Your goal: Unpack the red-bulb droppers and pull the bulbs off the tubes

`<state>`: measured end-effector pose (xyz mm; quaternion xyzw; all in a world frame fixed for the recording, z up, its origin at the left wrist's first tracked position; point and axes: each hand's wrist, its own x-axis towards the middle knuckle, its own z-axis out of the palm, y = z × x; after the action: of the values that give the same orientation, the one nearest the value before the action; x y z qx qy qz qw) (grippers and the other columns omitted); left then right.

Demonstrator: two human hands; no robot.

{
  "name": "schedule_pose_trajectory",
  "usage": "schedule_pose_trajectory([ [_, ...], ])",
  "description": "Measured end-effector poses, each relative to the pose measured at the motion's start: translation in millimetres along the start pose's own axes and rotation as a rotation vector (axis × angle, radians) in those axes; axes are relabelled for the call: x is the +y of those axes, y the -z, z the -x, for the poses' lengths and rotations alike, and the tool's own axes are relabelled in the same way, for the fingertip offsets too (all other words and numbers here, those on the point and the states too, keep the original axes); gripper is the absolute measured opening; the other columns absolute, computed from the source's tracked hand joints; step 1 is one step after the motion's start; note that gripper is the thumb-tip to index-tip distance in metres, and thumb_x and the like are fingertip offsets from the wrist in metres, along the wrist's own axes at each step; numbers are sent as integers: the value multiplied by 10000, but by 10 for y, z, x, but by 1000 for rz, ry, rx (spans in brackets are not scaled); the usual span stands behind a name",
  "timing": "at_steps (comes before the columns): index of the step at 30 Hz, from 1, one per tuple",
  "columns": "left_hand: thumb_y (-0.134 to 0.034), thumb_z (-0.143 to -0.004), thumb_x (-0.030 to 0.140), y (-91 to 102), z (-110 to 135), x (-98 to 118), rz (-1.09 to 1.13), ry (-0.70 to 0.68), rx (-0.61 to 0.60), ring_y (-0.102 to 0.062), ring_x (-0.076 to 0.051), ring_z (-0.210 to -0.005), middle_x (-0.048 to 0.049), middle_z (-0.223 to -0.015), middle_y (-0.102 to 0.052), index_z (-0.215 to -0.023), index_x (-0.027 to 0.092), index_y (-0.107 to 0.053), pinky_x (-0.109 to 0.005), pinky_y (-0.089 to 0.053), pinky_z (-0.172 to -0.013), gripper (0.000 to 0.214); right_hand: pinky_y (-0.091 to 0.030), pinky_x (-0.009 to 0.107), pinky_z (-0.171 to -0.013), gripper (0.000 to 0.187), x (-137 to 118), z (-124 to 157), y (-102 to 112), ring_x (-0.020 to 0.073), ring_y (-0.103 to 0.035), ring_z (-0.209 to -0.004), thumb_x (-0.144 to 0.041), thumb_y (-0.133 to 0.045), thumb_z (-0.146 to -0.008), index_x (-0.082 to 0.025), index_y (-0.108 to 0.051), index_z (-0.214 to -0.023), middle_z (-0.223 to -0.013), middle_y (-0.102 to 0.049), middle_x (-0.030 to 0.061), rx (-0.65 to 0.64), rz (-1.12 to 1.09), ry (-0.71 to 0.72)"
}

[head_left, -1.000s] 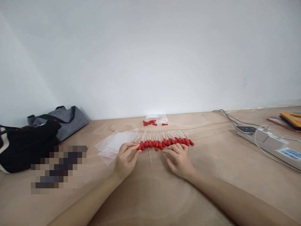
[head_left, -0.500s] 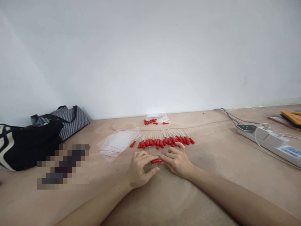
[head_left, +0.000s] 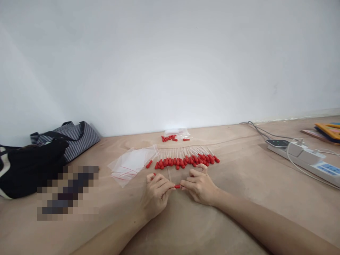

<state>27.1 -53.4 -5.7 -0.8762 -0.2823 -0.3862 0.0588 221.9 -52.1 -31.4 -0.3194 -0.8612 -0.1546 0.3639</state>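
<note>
Your left hand (head_left: 158, 193) has come back toward you from the dropper row in the last second, and its finger and thumb, spread half a second ago, have closed on a red bulb (head_left: 177, 186); your right hand (head_left: 202, 189) has shifted only a little.

Behind everything stands the pale wall (head_left: 170, 71), with your wooden bench (head_left: 212, 226) running up to it. To your left sit a black bag (head_left: 37, 171) and a striped bag (head_left: 86, 138), with a dark item hidden by pixelation in front. To your right lies a white power strip (head_left: 278, 153) bearing blue panels, their markings too small to read; a dark-faced device (head_left: 277, 143) on it shows green lights. Beyond it rests a yellow-framed item (head_left: 325, 130).

Clear plastic bags (head_left: 132, 161) with red lines overlap left of the row of red-capped droppers (head_left: 166, 162), tubes pointing toward the wall. One lone dropper (head_left: 149, 164) lies just left of that row. Near the wall are loose red bulbs (head_left: 164, 139).

Your left grip pinches the red bulb sideways above the bench, between you and the row. Your right fingertips meet its other end; you cannot tell whether that grip holds anything.
</note>
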Motion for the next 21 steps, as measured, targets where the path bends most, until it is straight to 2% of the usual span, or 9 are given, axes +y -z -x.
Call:
schedule_pose_trajectory([
  [8,-481,-819,166,6,9,11,-3,-11,15,-505,-114,-600,53,-607,-624,-711,209,-566,-310,-236,-644,144,-126,394,-796,179,-21,-27,28,121,-384,-650,-249,-448,-835,-221,-609,-761,-525,-592,-29,-96,-104,-59],
  [12,-474,-825,184,43,73,-134,-40,34,30,-531,-125,-628,37,-628,-619,-732,210,-570,-309,-280,-657,136,-141,388,-783,214,67,17,82,137,-403,-674,-268,-431,-846,-221,-626,-773,-564,-613,-4,-152,-120,-124],
  [14,-478,-826,202,81,109,-247,-56,106,38,-547,-135,-668,22,-666,-620,-762,210,-574,-303,-322,-667,115,-153,379,-773,227,118,36,120,143,-414,-691,-262,-410,-858,-230,-634,-833,-608,-627,6,-174,-119,-207],
  [16,-478,-826,220,121,133,-344,-27,167,24,-559,-142,-719,5,-731,-621,-809,209,-577,-289,-374,-681,101,-166,368,-770,246,140,34,142,146,-427,-716,-240,-387,-867,-237,-608,-973,-681,-640,15,-206,-110,-277],
  [19,-452,-831,236,175,137,-427,17,250,40,-559,-145,-793,-27,-835,-595,-887,201,-588,-275,-434,-724,152,-199,342,-756,343,106,2,111,154,-451,-773,-168,-377,-847,-196,-498,-1166,-806,-629,46,-265,-78,-309],
  [21,-426,-833,236,209,129,-450,-24,322,79,-553,-150,-824,-46,-880,-564,-931,192,-597,-273,-452,-736,203,-220,320,-731,395,61,-19,48,152,-467,-791,-112,-379,-815,-170,-471,-1194,-833,-609,54,-264,-77,-330],
])
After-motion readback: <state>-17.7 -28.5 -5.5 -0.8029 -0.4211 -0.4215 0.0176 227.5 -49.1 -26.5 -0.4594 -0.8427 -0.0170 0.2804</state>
